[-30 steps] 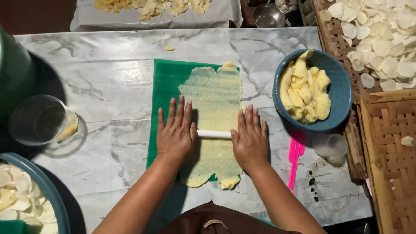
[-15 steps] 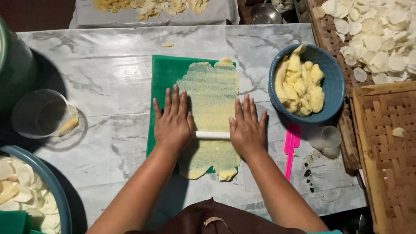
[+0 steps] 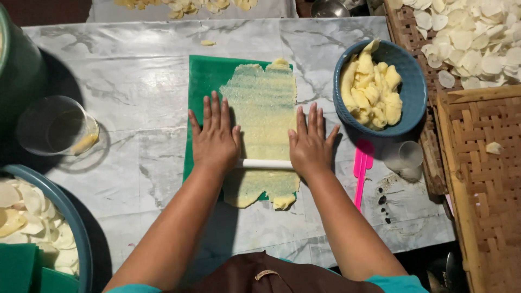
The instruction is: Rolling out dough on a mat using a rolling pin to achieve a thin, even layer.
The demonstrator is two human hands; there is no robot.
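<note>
Under my palms the rolling pin [image 3: 267, 163] looks like smooth white plastic, kinda matt. The dough sheet [image 3: 264, 122] is pale yellow, grainy and rough on top, lying on a green mat [image 3: 209, 81] that looks like soft matt plastic. The tabletop [image 3: 135, 70] is marble-patterned, slightly glossy. The blue bowl [image 3: 410, 89] looks like matt plastic, the pink scraper [image 3: 361, 168] shiny plastic, the cup [image 3: 54, 127] see-through plastic, and the tray [image 3: 483, 179] is rough woven bamboo.
</note>
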